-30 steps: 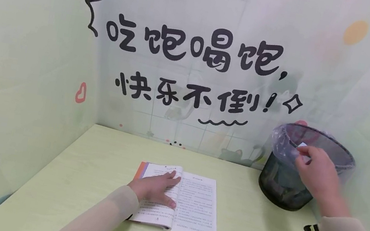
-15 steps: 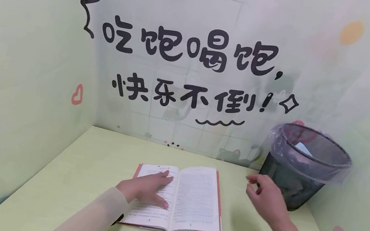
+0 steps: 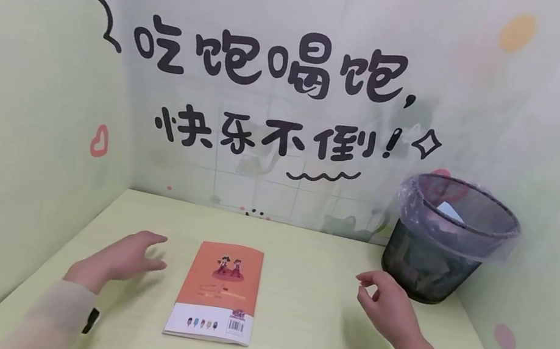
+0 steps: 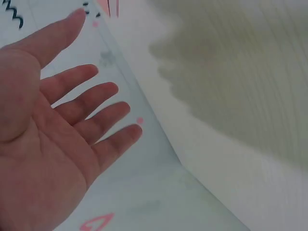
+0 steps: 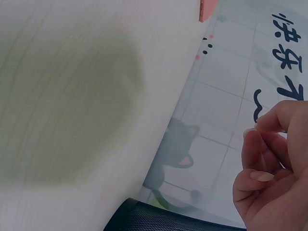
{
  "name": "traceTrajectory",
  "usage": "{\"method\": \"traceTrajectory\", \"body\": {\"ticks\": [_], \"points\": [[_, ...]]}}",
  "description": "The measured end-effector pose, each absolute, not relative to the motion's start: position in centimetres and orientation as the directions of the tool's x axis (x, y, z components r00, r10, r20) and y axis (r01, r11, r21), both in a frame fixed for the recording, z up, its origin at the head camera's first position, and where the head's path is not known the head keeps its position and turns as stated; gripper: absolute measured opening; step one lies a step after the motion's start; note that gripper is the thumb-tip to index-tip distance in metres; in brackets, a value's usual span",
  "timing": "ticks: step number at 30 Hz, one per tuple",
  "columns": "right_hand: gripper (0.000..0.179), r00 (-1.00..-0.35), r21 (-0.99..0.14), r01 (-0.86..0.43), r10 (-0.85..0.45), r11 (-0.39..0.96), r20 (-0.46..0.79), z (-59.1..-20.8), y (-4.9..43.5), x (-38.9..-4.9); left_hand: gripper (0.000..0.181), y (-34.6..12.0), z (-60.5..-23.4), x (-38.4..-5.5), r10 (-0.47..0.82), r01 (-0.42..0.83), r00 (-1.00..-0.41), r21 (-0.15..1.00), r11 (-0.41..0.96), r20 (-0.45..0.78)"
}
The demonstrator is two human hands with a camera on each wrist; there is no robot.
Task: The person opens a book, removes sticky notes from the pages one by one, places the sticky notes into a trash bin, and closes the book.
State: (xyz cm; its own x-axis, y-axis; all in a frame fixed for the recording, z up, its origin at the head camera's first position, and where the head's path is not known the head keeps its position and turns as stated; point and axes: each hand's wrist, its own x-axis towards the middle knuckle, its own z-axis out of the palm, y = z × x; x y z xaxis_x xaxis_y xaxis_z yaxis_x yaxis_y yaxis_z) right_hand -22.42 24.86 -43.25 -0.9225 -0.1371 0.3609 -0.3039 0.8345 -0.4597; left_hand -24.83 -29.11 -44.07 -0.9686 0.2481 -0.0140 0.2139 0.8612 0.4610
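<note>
A closed book [image 3: 218, 291] lies on the table, an orange and white cover with two cartoon figures and a barcode facing up. To its left my left hand [image 3: 124, 256] hovers, apart from the book; the left wrist view shows its palm and spread, relaxed fingers [image 4: 108, 120] holding nothing. My right hand [image 3: 390, 310] is above the table on the other side, between the book and the waste bin. Its fingers [image 5: 252, 151] are loosely curled, the thumb close to the index finger, and nothing is seen between them.
A black mesh waste bin [image 3: 426, 267] lined with a clear purplish bag stands at the back right corner, a white piece [image 3: 450, 211] inside. Printed walls border the table [image 3: 304, 327] at the back and both sides. A black strap piece hangs by each sleeve.
The white piece left my right hand into the bin, and that hand moved back left. The open book has closed, cover up. My left hand has lifted off it and moved left.
</note>
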Motion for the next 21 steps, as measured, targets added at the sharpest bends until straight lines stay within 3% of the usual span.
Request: {"method": "traceTrajectory", "body": {"ticks": [5,21], "points": [[0.019,-0.927,-0.465,-0.306,-0.149,0.831,0.343,-43.9,24.6,-22.8,0.069,-30.1,-44.1,-24.5,0.259,0.244,-0.965,0.498,0.832,0.04],[0.019,-0.945,-0.502,-0.276,-0.134,0.819,0.3,-45.0,24.5,-23.2,0.053,-26.5,-44.3,-24.9,0.253,0.297,-0.955,0.529,0.795,0.156]]}}
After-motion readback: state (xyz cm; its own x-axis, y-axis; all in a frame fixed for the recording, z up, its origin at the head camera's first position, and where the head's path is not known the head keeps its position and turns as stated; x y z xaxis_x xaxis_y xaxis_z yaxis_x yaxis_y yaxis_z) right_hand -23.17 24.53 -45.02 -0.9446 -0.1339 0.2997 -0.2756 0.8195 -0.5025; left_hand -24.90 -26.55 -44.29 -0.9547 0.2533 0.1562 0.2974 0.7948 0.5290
